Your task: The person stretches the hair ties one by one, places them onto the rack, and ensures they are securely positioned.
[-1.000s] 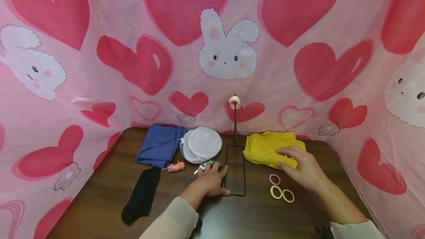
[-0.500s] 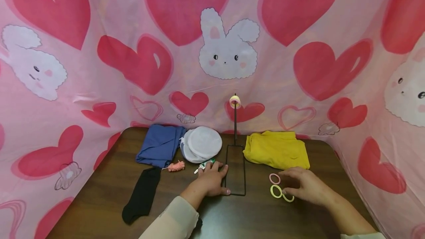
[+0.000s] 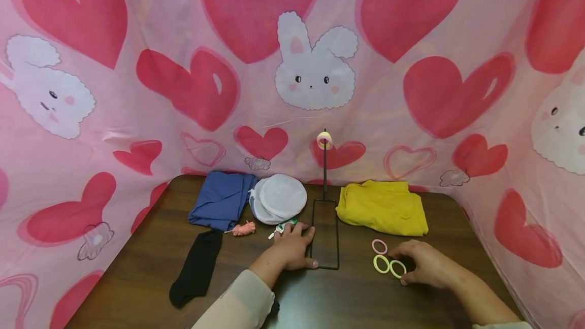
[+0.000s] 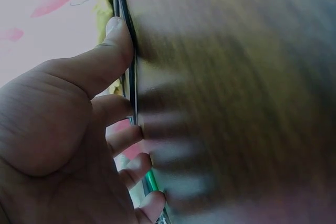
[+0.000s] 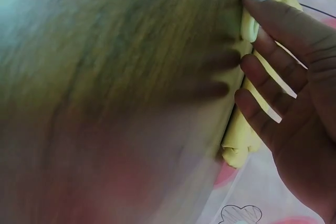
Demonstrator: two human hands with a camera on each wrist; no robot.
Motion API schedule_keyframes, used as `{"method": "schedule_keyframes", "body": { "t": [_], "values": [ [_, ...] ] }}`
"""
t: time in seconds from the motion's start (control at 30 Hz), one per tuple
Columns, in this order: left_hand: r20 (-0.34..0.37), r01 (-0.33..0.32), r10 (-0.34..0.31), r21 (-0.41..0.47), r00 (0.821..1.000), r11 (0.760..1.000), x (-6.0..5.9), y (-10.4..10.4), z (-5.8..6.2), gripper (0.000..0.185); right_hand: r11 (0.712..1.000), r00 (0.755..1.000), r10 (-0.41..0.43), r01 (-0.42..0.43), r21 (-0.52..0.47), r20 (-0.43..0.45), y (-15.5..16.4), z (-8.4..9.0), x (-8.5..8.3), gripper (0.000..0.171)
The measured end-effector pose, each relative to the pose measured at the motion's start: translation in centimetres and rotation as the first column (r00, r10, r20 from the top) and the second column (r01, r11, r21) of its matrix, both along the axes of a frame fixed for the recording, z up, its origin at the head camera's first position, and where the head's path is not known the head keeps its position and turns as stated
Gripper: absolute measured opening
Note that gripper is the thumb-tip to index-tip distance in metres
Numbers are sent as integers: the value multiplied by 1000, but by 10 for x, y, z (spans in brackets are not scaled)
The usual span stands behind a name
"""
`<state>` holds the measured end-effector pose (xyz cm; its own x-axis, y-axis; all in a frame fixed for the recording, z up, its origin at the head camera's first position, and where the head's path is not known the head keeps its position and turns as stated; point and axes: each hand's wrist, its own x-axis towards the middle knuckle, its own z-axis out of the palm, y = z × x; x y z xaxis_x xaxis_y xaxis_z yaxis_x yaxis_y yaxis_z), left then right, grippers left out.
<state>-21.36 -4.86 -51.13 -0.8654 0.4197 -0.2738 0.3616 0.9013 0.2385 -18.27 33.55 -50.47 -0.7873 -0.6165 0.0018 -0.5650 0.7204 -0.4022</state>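
My left hand (image 3: 291, 249) rests spread beside the black wire stand (image 3: 338, 237), thumb and forefinger touching the left side of its flat base. Pink and yellow rings (image 3: 324, 139) hang at the top of its upright rod. My right hand (image 3: 424, 264) is low over the table, thumb and forefinger apart at the edges of a yellow ring (image 3: 391, 274). In the right wrist view the thumb overlaps that yellow ring (image 5: 249, 29). A second yellow ring (image 3: 375, 264) and a pink ring (image 3: 373, 248) lie touching just left of it.
Folded yellow cloth (image 3: 381, 207) lies behind the rings. To the left are a white round mesh bag (image 3: 283, 197), folded blue cloth (image 3: 222, 197), a coral yarn bundle (image 3: 244, 228) and a black sock (image 3: 196, 268). A small green-and-white item (image 3: 279, 229) sits by my left fingers.
My right hand has come down from over the yellow cloth toward me, to the nearest yellow ring. My left hand has stayed on the stand's base.
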Motion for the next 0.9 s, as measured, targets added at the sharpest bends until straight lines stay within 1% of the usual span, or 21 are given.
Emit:
{"method": "schedule_keyframes", "body": {
  "t": [0.07,0.27,0.47,0.63,0.73,0.9],
  "values": [
    [1,0,0,1,1000,1000,0,0,1,95,1000,1000,10,-10,2,-6,0,-1,-1,48],
    [-7,-3,3,-8,1000,1000,0,1,-1,95,999,999,26,-27,-39,-24,0,-1,-4,36],
    [-12,-2,2,-15,1000,1000,0,1,-2,95,991,990,46,-63,-122,-136,-2,4,-4,33],
    [-1,-5,5,-14,1000,1000,-1,2,-2,95,979,985,26,-59,-194,-170,-9,14,-1,33],
    [0,-8,8,-14,1000,1000,-1,2,-3,95,973,976,9,-59,-225,-219,-14,20,0,38],
    [-2,-7,7,-12,1000,1000,0,1,-2,95,962,947,-12,-77,-263,-322,-25,33,-1,43]
  ]
}}
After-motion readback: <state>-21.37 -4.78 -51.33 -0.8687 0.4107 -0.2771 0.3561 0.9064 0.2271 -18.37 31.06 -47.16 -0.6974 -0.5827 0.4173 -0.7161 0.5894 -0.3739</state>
